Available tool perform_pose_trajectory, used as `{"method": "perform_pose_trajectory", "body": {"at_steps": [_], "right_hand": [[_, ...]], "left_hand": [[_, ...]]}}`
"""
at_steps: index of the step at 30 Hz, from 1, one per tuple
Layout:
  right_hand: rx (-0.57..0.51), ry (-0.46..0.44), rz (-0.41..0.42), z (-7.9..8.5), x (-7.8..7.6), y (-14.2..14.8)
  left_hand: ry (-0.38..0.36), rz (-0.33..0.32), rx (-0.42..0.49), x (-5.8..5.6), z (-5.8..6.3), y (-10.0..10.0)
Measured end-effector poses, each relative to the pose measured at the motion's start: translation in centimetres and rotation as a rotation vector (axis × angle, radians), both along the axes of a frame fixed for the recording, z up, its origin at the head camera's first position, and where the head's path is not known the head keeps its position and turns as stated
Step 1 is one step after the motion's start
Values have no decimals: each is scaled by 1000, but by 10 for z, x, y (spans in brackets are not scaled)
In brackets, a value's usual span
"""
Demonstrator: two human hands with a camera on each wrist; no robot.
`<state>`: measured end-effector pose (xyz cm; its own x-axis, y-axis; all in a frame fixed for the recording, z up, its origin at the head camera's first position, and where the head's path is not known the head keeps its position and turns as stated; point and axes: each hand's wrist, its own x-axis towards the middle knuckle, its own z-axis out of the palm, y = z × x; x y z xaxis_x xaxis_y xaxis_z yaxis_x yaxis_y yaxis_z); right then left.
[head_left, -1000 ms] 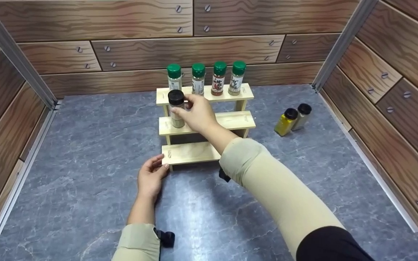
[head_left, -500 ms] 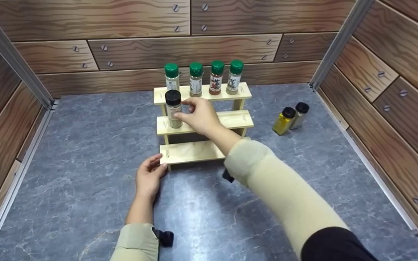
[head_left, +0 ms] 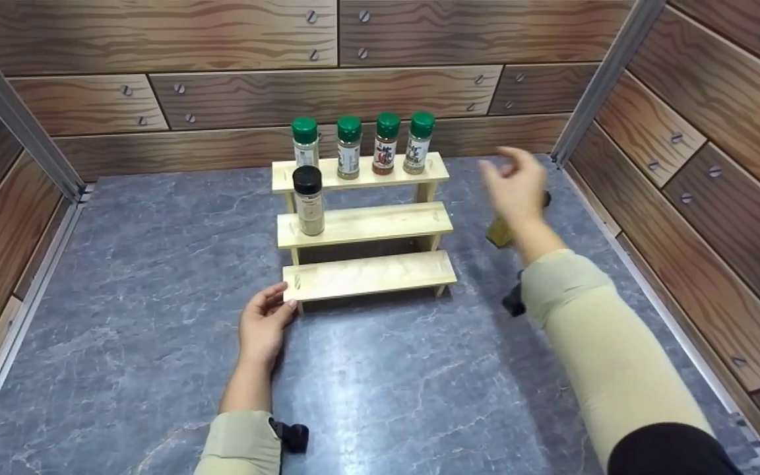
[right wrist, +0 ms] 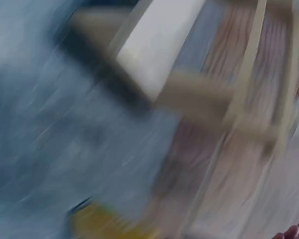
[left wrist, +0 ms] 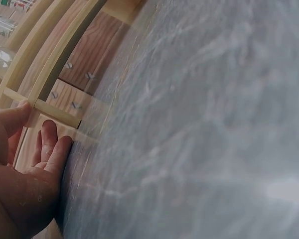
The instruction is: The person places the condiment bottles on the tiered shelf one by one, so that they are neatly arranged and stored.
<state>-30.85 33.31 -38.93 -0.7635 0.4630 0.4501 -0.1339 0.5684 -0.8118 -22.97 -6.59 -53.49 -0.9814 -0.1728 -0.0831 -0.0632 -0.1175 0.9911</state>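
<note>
A three-tier wooden spice rack (head_left: 367, 277) stands on the grey marbled surface. My left hand (head_left: 262, 333) holds the left end of its bottom shelf, thumb at the front corner; in the left wrist view the other fingers of that hand (left wrist: 25, 169) curve loosely beside the rack's leg. My right hand (head_left: 517, 188), blurred and holding nothing, is in the air right of the rack. It overlaps a yellow spice bottle (head_left: 499, 234) and mostly hides a second black-capped bottle (head_left: 547, 198). A black-capped spice jar (head_left: 311, 211) stands upright at the middle shelf's left end.
Several green-capped spice jars stand in a row on the top shelf, among them a red one (head_left: 385, 148). Wood-patterned panels (head_left: 327, 99) wall in the back and sides, with a metal post (head_left: 601, 79) at the back right corner.
My right hand has let go of the black-capped jar on the middle shelf and moved right, over the yellow bottle. My left hand stays at the rack's bottom shelf.
</note>
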Motion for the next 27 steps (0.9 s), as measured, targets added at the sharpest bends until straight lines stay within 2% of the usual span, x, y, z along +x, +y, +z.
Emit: {"method": "perform_pose_trajectory", "body": {"at_steps": [2, 5, 8, 13, 17, 23, 27], "right_hand": [[-26, -89, -95, -12, 0, 26], [-20, -286, -153, -30, 4, 52], [36, -439, -125, -44, 8, 67], [157, -557, -76, -58, 11, 76], [197, -571, -79, -65, 15, 79], [125, -483, -54, -72, 17, 76], [87, -479, -35, -75, 19, 74]], "left_hand": [[-5, 8, -6, 1, -1, -1], [-10, 6, -18, 1, -1, -1], [-3, -3, -19, 0, -2, 0], [2, 0, -9, 1, -1, 2], [-2, -6, -7, 0, -1, 3], [15, -13, 0, -1, 0, 2], [15, -8, 6, -1, -1, 1]]}}
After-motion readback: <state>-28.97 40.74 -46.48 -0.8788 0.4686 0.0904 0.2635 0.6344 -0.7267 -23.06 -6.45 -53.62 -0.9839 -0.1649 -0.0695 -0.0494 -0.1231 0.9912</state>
